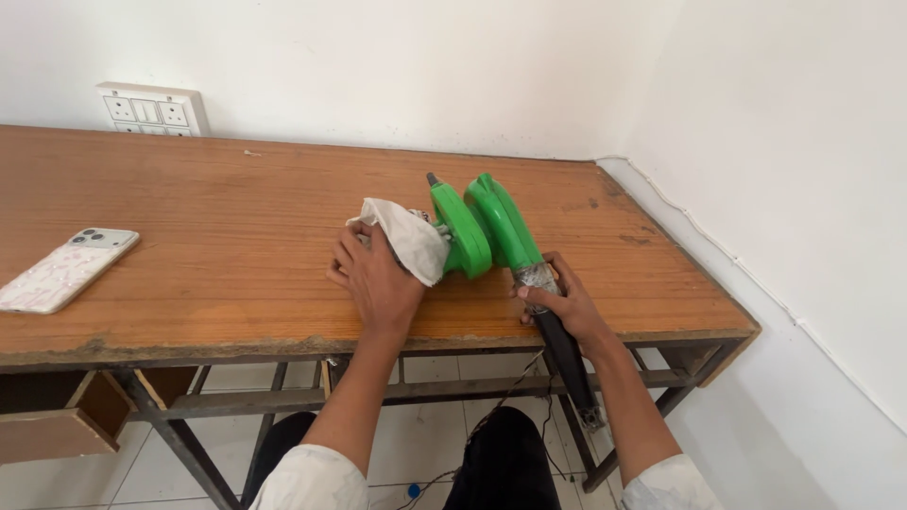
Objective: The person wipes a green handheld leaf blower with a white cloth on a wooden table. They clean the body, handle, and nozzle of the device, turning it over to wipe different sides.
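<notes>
your left hand presses a white cloth against the green blower lying near the front edge of the wooden counter, fingers clamped on the cloth. your right hand is wrapped around the blower's black handle. a phone lies well apart at left.

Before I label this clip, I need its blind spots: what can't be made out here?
Head view only:
- Part of the green blower: hidden under the white cloth and left hand.
- Blower handle grip: wrapped by the right hand.
- Cord's far end: cut off by the bottom edge.
- Phone screen: lying face down.
</notes>
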